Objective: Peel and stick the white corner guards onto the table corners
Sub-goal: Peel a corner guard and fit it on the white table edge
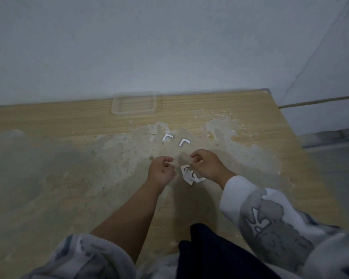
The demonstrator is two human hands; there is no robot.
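Observation:
Two white L-shaped corner guards lie on the worn wooden table (48, 121), one guard (167, 137) to the left of the other guard (184, 141). Just below them my left hand (161, 170) has its fingers curled and seems to pinch something small and white; what it is cannot be made out. My right hand (207, 165) is curled too, and pinches the top edge of a white backing sheet (187, 175) with cut-out shapes, which rests on the table between the hands.
A clear plastic lid or tray (133, 104) sits at the table's far edge by the grey wall. The table surface is scraped and patchy in the middle. The far right table corner (267, 91) and right edge are visible, with floor beyond.

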